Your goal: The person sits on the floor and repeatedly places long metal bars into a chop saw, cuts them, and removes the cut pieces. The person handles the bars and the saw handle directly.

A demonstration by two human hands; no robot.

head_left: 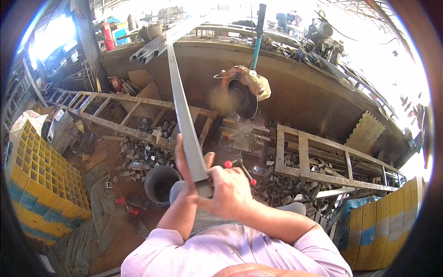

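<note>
A long grey square metal tube slants from close to my chest up and away to the far left. My left hand supports it from beneath, with fingers showing along both sides. At the near end, my right hand presses against the tube's right side, its fingers curled and partly hidden. Just beyond the right hand sits a clamp handle with red knobs. Farther off is a cut-off saw with a dark round blade and a teal lever, apart from both hands.
Metal ladder-like frames lie on either side. Short tube offcuts cover the floor around a dark bucket. Stacked yellow tubes stand left, more yellow bundles right. More long tubes rest on the far ledge.
</note>
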